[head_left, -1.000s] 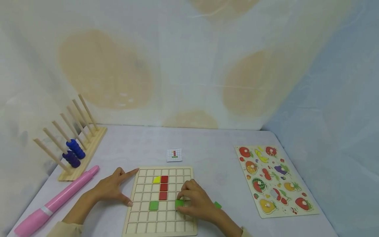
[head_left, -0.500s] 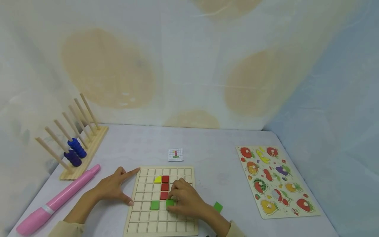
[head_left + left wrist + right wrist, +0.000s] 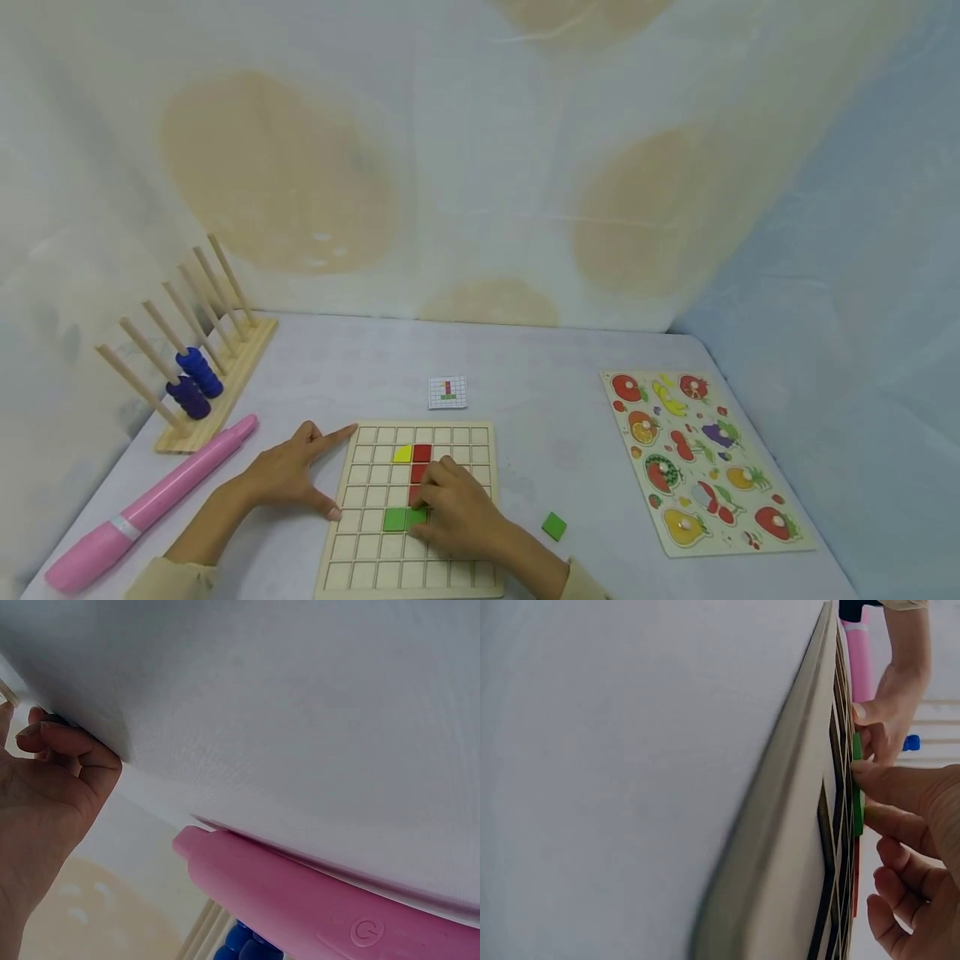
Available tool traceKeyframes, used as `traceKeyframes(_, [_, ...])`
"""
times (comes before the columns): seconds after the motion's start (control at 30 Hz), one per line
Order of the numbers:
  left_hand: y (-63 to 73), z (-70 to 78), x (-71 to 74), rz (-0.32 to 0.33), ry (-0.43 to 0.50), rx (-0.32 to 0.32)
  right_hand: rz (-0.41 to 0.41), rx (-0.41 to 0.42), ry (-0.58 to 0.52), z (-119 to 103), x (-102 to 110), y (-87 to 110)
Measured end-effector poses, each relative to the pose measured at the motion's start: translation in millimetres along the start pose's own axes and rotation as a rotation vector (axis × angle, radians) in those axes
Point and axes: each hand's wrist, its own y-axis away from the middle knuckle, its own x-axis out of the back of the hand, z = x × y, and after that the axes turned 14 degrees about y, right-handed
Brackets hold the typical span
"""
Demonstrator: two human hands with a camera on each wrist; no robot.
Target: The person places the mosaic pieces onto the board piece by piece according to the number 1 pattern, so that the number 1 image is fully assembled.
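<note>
A wooden grid board (image 3: 348,575) lies on the table. My left hand (image 3: 283,472) touches its left edge, index finger stretched to the top corner and thumb lower down. Between thumb and index finger, my right hand (image 3: 461,512) pinches a green square tile (image 3: 416,518) on the board, also visible as a green tile (image 3: 857,795) in the right wrist view. Directly left of it sits another green tile (image 3: 394,520). A yellow rounded tile (image 3: 402,454) and a red tile (image 3: 422,453) lie higher up; more red ones below are partly covered by my right hand.
One loose green tile (image 3: 554,526) lies right of the board. A small pattern card (image 3: 447,392) is behind it. On the right lies a fruit puzzle (image 3: 678,550). To the left are a pink pen-shaped device (image 3: 165,504) and a wooden peg rack (image 3: 243,362) with blue and purple beads.
My right hand has slid the pinched green tile leftward across the board until it is beside the other green tile. The left hand has stayed at the board's edge.
</note>
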Motion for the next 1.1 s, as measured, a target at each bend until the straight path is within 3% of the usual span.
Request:
traceKeyframes(0.5, [0.7,1.7,-1.7,-0.008,0.003,0.000,0.015,-0.023,-0.016,8.4,6.8,12.3])
traceKeyframes(0.73, [-0.5,2.1,-0.3,-0.017,0.014,0.011,-0.029,-0.132,-0.120,30.2,15.4,35.4])
traceKeyframes(1.1, [-1.4,-1.3,-1.2,-0.014,0.007,0.009,0.027,-0.276,-0.193,63.9,33.4,82.1])
